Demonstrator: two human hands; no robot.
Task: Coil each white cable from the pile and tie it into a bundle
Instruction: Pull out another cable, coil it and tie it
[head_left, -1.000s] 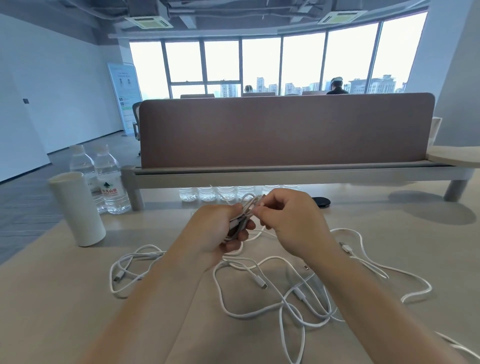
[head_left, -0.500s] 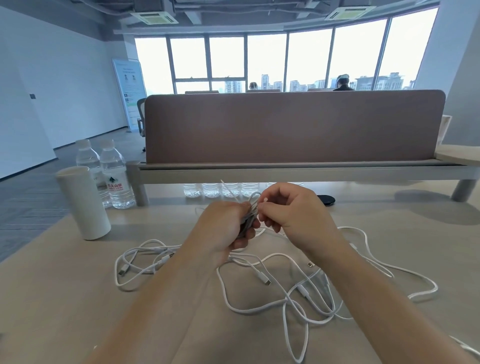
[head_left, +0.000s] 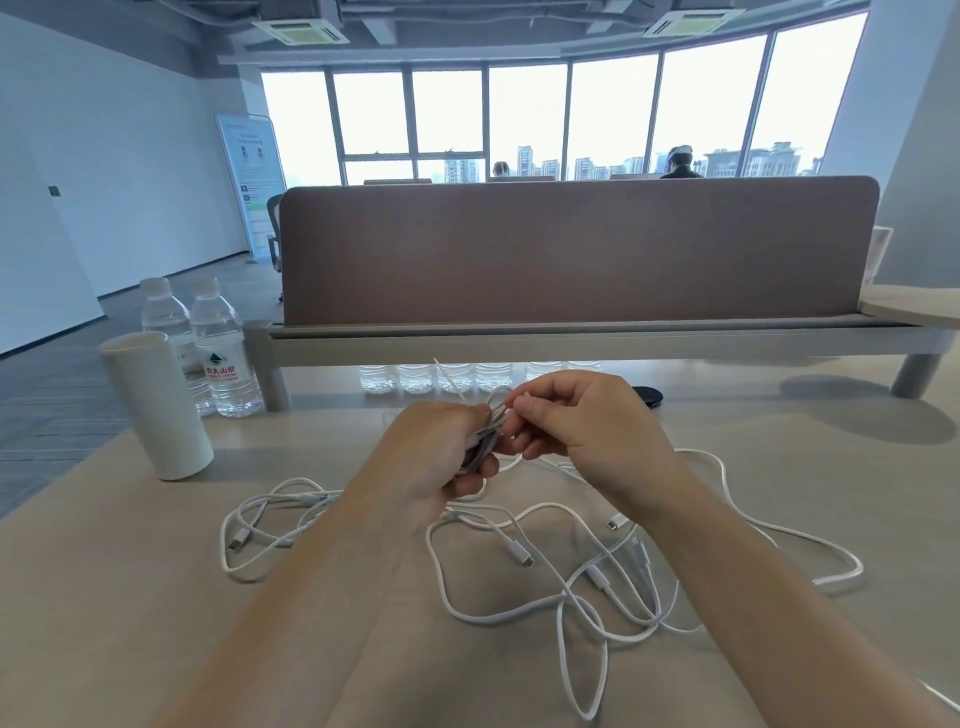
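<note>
Barely changed in 1 s: left hand (head_left: 431, 462) still clamped on the coil (head_left: 488, 431), right hand (head_left: 592, 431) pinching a strand just beside it. Tie's probably unfinished, pile (head_left: 525, 560) below waits.

Pale table (head_left: 104, 597) carries loose white cables (head_left: 597, 576), 2 bottles (head_left: 221, 358) (left), white cylinder (head_left: 156, 405)

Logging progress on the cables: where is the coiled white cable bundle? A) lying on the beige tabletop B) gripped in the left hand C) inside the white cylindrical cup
B: the left hand grips the coiled white cable bundle while the right hand pinches its upper end.
</note>
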